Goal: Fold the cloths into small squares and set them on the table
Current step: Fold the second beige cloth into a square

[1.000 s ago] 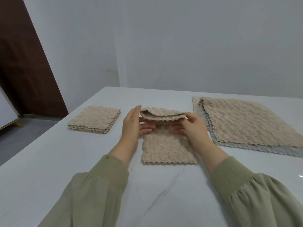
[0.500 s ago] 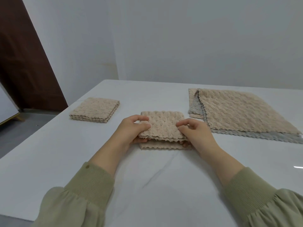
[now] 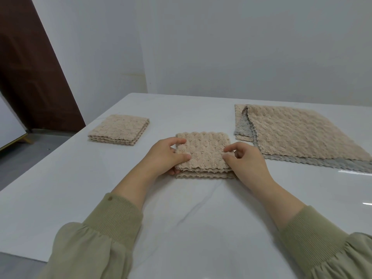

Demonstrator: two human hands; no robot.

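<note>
1. The beige cloth, folded to a small square, lies at the middle of the white counter. Its scalloped near edges are stacked in layers, the top layer raised a little off the lower ones
2. The left hand grips the cloth's left edge, with its thumb and forefinger curled onto the top face and its other fingers tucked under the near corner
3. The right hand pinches the right edge, its fingers bent close together against the thumb. The palm hides whether any of them reach beneath
4. Both forearms come in from the lower corners and converge on the cloth. The olive sleeves with ribbed cuffs are cut off by the bottom of the frame
5. A folded beige pile sits well apart to the left, and its number of cloths cannot be told
6. To the right, near but apart, a larger beige cloth lies flat over a grey cloth; the frame cuts off their far end
7. Behind stand a pale wall and a dark brown door
</note>
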